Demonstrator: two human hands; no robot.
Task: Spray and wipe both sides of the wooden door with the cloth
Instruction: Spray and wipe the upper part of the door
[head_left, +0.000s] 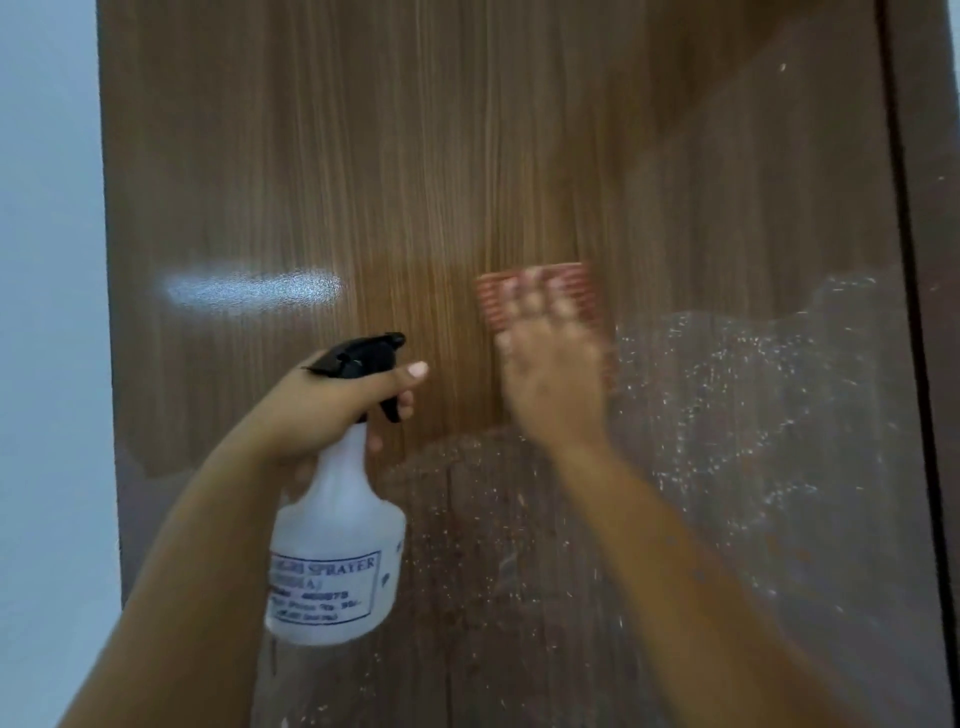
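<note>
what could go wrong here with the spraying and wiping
1. The right hand presses the cloth flat on the door, while droplets cover the lower and right areas; left unwiped, they may dry as spots.
2. The left hand grips the bottle close to the door, a finger by the trigger; a stray squeeze could wet the wiped patch.
3. The cloth is small, so strips may be missed.

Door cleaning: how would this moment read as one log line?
left hand holds sprayer | right hand presses cloth on door | droplets lower right
</note>
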